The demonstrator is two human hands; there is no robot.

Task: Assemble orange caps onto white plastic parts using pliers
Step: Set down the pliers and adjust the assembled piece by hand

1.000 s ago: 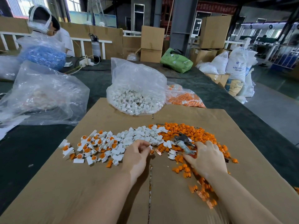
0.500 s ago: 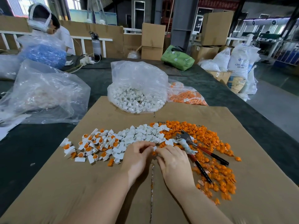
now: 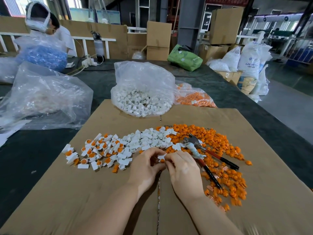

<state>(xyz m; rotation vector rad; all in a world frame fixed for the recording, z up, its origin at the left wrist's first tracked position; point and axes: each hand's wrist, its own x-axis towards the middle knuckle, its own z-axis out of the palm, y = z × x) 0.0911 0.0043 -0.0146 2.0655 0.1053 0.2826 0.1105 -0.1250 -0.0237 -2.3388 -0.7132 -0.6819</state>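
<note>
Two hands' fingers pinch one white part [image 3: 161, 156] over cardboard [image 3: 101, 192]; warehouse boxes [image 3: 158, 40] behind.

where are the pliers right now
In the head view the pliers lie unheld on the cardboard, on the orange caps, just right of the right hand.

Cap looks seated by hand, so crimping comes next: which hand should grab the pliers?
Right, probably. The pliers lie on the orange caps just beside the right hand; the left hand sits farther off, pinching the white part.
</note>
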